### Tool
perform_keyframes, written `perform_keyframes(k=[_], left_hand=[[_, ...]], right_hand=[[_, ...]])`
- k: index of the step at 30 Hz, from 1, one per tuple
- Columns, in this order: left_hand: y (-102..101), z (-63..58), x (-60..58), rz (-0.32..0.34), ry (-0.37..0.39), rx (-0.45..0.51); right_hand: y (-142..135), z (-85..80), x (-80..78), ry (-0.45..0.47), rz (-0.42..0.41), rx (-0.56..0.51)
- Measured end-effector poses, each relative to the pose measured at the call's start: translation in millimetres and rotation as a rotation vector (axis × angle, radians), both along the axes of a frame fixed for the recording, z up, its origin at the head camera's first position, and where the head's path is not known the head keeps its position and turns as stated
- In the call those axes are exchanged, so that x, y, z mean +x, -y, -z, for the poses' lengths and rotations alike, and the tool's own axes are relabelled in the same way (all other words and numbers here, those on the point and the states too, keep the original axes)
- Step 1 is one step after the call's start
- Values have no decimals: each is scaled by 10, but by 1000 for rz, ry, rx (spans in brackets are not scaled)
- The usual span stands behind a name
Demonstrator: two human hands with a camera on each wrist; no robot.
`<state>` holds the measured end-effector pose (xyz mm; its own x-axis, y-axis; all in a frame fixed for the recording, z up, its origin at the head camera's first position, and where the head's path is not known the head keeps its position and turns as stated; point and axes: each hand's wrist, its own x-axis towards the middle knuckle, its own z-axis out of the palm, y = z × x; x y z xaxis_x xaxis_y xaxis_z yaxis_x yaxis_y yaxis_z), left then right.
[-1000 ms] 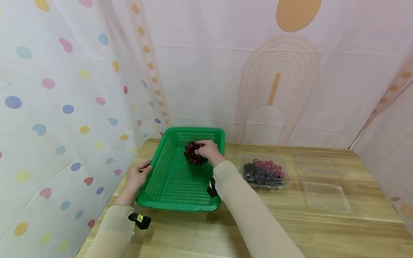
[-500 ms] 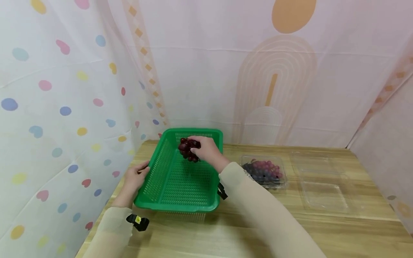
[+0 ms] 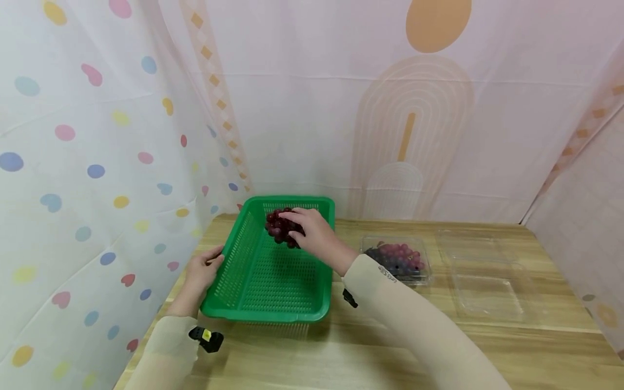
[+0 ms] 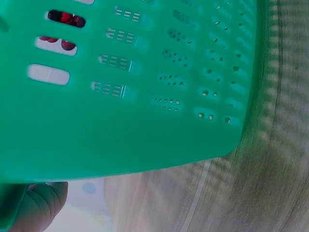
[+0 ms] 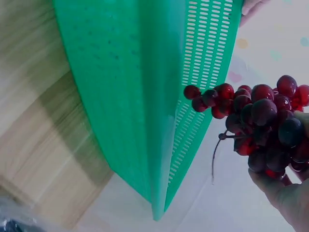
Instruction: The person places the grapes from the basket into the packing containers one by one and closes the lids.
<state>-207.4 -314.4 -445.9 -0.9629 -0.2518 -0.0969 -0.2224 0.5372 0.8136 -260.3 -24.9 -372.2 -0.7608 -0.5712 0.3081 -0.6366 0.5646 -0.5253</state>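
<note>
Right hand point(image 3: 319, 235) full of grapes point(image 3: 278, 228), left hand point(image 3: 201, 272) on the basket point(image 3: 265, 316)

So the grapes were just left of centre in the head view, inside the outline of the green basket and toward its far end; couldn't tell if any touched the bottom. The right hand had a fairly wide grip, fingers over the bunch and thumb on the near side, with dark red ones poking out to the left. In the right wrist view they sat at the right edge, a thin bit of stem dangling. The left hand had a much narrower hold, pinching the rim at the basket's left side. A clear tub point(image 3: 414, 280) with more fruit stood right of centre on the wooden table point(image 3: 380, 346).
</note>
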Motion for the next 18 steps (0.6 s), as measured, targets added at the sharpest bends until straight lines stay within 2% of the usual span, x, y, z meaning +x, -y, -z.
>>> perform_keyframes(k=[4, 8, 18], left_hand=[[-2, 0, -4, 2, -2, 3], [-3, 0, -5, 11, -7, -3], [17, -21, -2, 11, -19, -10]], right_hand=[[-64, 17, 43, -108, 0, 16], [-132, 28, 85, -185, -1, -16], [-361, -15, 137, -269, -6, -95]])
